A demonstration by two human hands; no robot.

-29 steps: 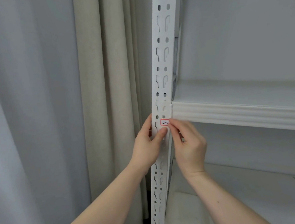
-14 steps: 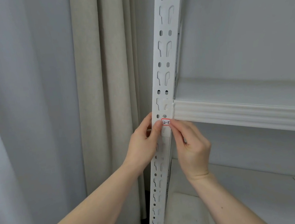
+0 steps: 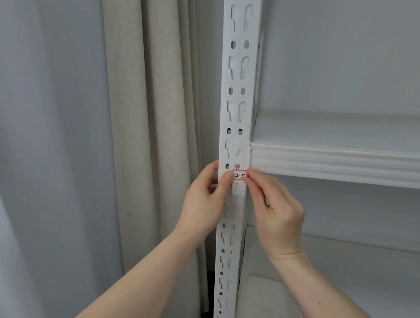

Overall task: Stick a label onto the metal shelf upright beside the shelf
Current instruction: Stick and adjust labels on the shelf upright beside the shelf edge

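Nearest, two bare forearms rise from the bottom of the view to meet at the white perforated metal shelf upright (image 3: 235, 119). The left hand (image 3: 205, 206) is curled around the upright's outer edge, its thumb laid across the face and pressing the left end of the small white label with a red border and handwritten "2-5" (image 3: 240, 175). The right hand (image 3: 275, 211) has its fingers bent, the tips bearing on the label's right end at the upright's inner edge. Pressure from both sides probably serves to seat the adhesive flat and keep the label level.

The label sits on the upright's face just below the pair of round holes, level with the underside of the white ribbed shelf beam (image 3: 348, 164) that joins the upright there. Keyhole slots lie close above and below, so flat metal for sticking is scarce. To the right the beam's end leaves little room; to the left the upright's edge is free, with the beige curtain (image 3: 146, 113) hanging behind. Beyond lies the pale wall.
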